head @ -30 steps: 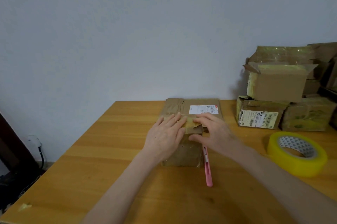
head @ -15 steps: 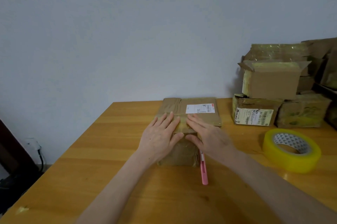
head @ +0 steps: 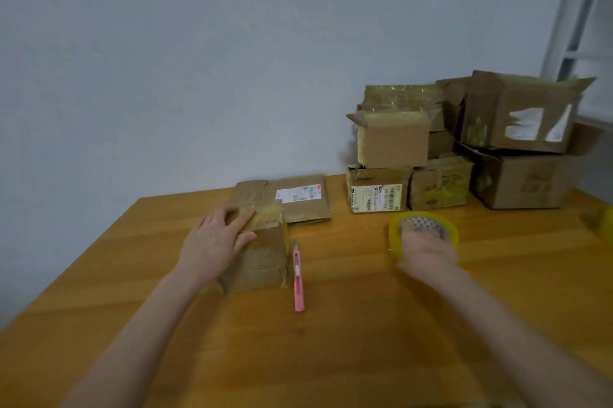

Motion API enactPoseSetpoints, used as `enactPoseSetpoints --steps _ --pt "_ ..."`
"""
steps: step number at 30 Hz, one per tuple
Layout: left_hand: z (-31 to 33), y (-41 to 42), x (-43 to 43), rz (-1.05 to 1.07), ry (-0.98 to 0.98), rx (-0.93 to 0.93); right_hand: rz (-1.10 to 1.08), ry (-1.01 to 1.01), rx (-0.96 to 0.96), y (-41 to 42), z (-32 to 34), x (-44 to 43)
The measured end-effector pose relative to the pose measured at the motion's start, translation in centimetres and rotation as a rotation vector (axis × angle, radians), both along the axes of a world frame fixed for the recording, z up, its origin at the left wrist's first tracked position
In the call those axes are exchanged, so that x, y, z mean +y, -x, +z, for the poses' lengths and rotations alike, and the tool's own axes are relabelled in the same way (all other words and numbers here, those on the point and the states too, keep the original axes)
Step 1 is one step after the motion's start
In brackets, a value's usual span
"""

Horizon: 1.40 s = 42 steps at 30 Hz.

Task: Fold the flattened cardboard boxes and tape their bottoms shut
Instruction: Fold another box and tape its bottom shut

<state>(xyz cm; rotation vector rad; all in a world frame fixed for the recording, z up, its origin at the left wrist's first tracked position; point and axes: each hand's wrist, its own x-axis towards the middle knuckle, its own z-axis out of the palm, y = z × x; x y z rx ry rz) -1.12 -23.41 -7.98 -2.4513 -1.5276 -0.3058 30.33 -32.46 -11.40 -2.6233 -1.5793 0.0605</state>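
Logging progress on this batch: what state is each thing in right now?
small box, folded up, tape on top.
left hand, pressing flat on it.
tape roll, lying flat.
right hand, blurred at tape roll, grip unclear.
pink cutter, lying untouched beside box.
flattened box, not folded.
stacked boxes, folded.

We log a wooden bench [head: 365,358]. On it: a small folded box [head: 262,261] left of centre, a flattened box [head: 298,205] right behind it, a pink cutter [head: 298,285] just beside the folded box, a yellow tape roll [head: 395,235] further right, and stacked boxes [head: 517,182] back right.
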Motion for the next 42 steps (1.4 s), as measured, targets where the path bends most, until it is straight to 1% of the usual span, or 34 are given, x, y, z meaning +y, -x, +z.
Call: enactPoseSetpoints --steps 2,4,5,6,8,9,10,11,13,15,16,17,18,19,20,22,23,24,26,30,34,36,38,39,42 --pt "0.1 0.0 -0.2 -0.007 0.000 -0.003 0.014 0.016 -0.040 -0.7 -0.3 -0.6" --pt "0.0 0.3 -0.2 -0.011 -0.003 -0.007 0.076 -0.054 0.011 -0.9 0.6 -0.4" --pt "0.0 0.5 -0.2 -0.019 -0.004 -0.024 0.128 -0.120 0.099 -0.7 1.5 -0.2" --pt "-0.1 0.7 -0.2 -0.033 -0.006 -0.048 0.193 -0.205 0.242 -0.2 2.7 0.2" --pt "-0.2 1.1 0.1 -0.055 -0.003 -0.077 0.361 -0.403 0.601 2.0 5.8 1.0" --pt "-0.3 1.3 0.3 -0.054 0.003 -0.073 0.443 -0.481 0.749 3.5 7.6 1.5" --pt "-0.2 1.4 0.5 -0.059 0.006 -0.071 0.511 -0.533 0.848 5.1 9.4 2.1" --pt "-0.3 1.5 0.6 -0.076 0.003 -0.081 0.562 -0.559 0.905 6.7 11.2 2.9" --pt "-0.3 1.6 0.7 -0.107 0.002 -0.108 0.631 -0.556 0.919 9.5 13.9 4.8" --pt "-0.3 1.9 0.8 -0.134 0.046 -0.155 0.681 -0.480 0.835 11.6 15.5 7.0" --pt "-0.2 2.0 0.8 -0.154 0.089 -0.210 0.701 -0.426 0.778 12.3 15.9 8.0" --pt "0.1 2.3 0.7 -0.166 0.157 -0.312 0.713 -0.381 0.737 13.0 16.0 8.7" --pt "0.7 2.6 0.5 -0.156 0.251 -0.473 0.722 -0.356 0.712 13.4 16.0 9.4" --pt "1.6 2.8 0.3 -0.131 0.345 -0.672 0.728 -0.350 0.694 13.8 16.0 9.9" --pt "2.6 2.8 0.1 -0.095 0.396 -0.872 0.732 -0.351 0.676 14.0 16.0 10.3" --pt "4.8 2.5 0.2 -0.033 0.392 -1.196 0.753 -0.344 0.641 14.4 16.0 10.9" --pt "5.8 2.1 0.3 -0.020 0.397 -1.310 0.765 -0.338 0.633 14.6 16.0 11.2" --pt "6.7 1.5 0.5 -0.007 0.410 -1.376 0.773 -0.337 0.627 14.8 16.1 11.4" --pt "7.6 0.5 0.8 0.025 0.402 -1.408 0.771 -0.335 0.626 15.1 16.0 11.7" --pt "7.4 0.0 1.3 0.063 0.422 -1.546 0.784 -0.328 0.687 13.9 15.7 11.2" --pt "6.9 0.5 1.5 0.112 0.431 -1.588 0.798 -0.163 0.845 11.5 13.3 10.0" --pt "6.7 0.6 1.7 0.151 0.391 -1.606 0.736 -0.220 0.923 11.0 11.9 9.9" --pt "6.7 0.7 1.9 0.182 0.346 -1.638 0.699 -0.348 1.024 11.2 11.9 10.0" --pt "6.7 0.7 1.9 0.192 0.337 -1.657 0.699 -0.408 1.041 11.4 12.2 10.1" --pt "6.1 0.7 1.8 0.241 0.367 -1.678 0.704 -0.478 0.971 12.1 13.6 10.5"
